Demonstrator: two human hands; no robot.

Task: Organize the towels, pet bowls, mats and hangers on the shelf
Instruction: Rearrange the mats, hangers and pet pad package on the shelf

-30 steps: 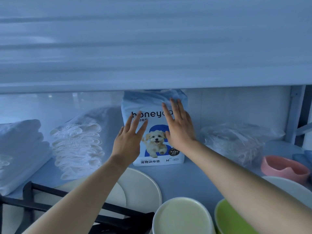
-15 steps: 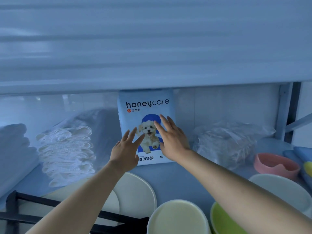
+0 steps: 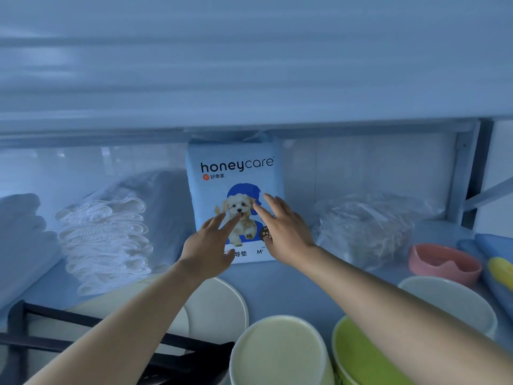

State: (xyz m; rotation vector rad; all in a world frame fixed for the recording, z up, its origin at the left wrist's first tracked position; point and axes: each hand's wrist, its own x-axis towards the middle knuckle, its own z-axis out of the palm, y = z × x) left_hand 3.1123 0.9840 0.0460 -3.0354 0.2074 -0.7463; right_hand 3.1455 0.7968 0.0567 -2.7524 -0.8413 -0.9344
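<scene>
A light-blue pack of pet training mats (image 3: 236,173) with a puppy picture stands upright at the back of the shelf (image 3: 277,284). My left hand (image 3: 206,245) and my right hand (image 3: 280,232) hover in front of its lower half, fingers straight and spread, holding nothing; whether the fingertips touch the pack I cannot tell. White folded towels (image 3: 19,240) lie at the far left, and a stack of white pads (image 3: 102,240) beside them. A pink pet bowl (image 3: 444,262) sits at the right.
A clear plastic bag (image 3: 366,226) lies right of the pack. In front stand a cream bowl (image 3: 280,351), a green bowl (image 3: 358,357), a white bowl (image 3: 449,298) and flat white discs (image 3: 216,309). A black frame (image 3: 33,332) crosses the lower left. The upper shelf board (image 3: 249,79) hangs low overhead.
Both hands have slid down from the pack's upper front and drawn back slightly toward me. The pack's brand lettering, covered before, is in full view.
</scene>
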